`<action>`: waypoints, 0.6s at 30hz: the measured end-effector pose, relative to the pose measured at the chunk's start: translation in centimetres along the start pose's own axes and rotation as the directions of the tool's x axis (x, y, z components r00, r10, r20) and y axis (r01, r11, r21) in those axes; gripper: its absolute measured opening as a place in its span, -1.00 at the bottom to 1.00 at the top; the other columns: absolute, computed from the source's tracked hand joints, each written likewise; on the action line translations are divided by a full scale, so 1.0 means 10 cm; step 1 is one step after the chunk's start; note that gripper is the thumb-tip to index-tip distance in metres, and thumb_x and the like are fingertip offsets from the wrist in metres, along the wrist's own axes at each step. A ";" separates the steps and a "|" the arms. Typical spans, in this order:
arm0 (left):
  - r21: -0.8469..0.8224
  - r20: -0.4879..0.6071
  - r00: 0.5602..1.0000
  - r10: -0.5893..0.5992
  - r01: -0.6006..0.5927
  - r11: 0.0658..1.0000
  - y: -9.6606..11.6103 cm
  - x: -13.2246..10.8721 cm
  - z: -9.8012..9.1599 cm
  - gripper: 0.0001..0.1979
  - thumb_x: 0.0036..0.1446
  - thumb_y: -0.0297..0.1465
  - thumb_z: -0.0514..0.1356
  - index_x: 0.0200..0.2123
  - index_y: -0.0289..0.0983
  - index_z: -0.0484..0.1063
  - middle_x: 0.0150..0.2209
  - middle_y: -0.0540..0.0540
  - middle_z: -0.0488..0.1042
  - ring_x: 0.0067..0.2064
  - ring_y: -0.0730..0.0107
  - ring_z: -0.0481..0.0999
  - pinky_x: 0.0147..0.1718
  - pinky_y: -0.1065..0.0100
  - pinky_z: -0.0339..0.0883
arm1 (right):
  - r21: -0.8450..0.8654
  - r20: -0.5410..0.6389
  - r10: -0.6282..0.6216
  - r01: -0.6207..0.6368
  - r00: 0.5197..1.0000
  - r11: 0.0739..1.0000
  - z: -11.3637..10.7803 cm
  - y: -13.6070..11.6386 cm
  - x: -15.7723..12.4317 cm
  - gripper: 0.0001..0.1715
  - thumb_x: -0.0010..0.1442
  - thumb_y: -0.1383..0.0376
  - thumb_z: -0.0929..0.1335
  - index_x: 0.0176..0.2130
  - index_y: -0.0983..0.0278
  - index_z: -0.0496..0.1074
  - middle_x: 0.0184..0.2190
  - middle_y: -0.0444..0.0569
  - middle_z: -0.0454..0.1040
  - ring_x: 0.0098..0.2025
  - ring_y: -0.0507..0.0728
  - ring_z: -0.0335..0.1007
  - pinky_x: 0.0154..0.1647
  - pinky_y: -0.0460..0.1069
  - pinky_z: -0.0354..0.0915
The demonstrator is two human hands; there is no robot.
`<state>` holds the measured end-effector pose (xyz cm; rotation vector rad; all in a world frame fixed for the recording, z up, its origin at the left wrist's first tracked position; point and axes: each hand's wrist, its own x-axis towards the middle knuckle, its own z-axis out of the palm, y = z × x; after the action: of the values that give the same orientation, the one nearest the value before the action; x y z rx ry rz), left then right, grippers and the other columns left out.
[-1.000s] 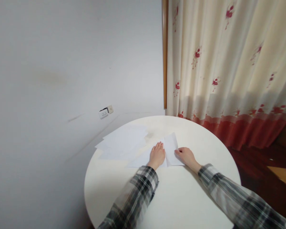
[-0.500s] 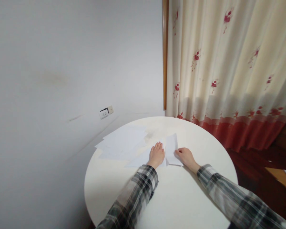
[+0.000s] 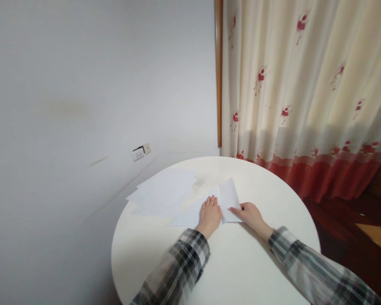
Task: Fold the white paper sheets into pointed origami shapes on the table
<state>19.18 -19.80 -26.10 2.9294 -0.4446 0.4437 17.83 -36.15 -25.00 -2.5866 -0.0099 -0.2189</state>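
My left hand lies flat on a white sheet of paper, its fingers stretched out and pointing away from me. Just right of it is a narrow white paper panel, slightly raised along its right side. My right hand grips this panel near its lower right edge, thumb on top and the other fingers underneath. Whether the panel is a folded part of the sheet or a separate piece, I cannot tell. Both hands are on the far half of a round white table.
Several overlapping white sheets lie at the table's far left. A pale wall with a socket stands along the left. Behind the table on the right hangs a flowered curtain. A wooden surface shows at far right.
My right hand has shifted slightly toward me along the panel's right edge, its thumb now lying on top. The panel has tilted a little. My left hand stays flat on the sheet.
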 end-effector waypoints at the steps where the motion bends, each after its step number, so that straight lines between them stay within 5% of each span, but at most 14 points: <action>1: 0.006 0.016 1.000 0.002 -0.003 1.000 0.00 0.00 0.01 -0.57 0.19 -0.43 -0.16 0.10 -0.42 0.14 0.14 -0.21 0.14 0.17 0.24 0.06 0.07 0.22 0.03 | -0.007 0.000 -0.009 0.009 1.000 1.000 0.00 0.01 0.00 -0.52 0.03 0.03 0.24 -0.64 0.32 0.42 -0.70 -0.06 0.33 -0.64 0.00 0.14 -0.62 -0.09 -0.10; 18: 0.018 0.065 0.997 0.028 -0.029 0.999 -0.05 0.02 0.05 -0.55 0.20 -0.43 -0.23 0.13 -0.41 0.07 0.18 -0.18 0.05 0.20 0.29 -0.02 0.10 0.22 -0.03 | 0.017 0.008 -0.016 0.016 1.000 1.000 0.00 0.04 0.00 -0.60 0.03 0.15 0.24 -0.66 0.34 0.40 -0.71 -0.09 0.30 -0.63 -0.01 0.11 -0.61 -0.11 -0.10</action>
<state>19.69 -19.47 -26.55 2.9660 -0.4941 0.3595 17.85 -36.48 -25.16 -2.5716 -0.0348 -0.2135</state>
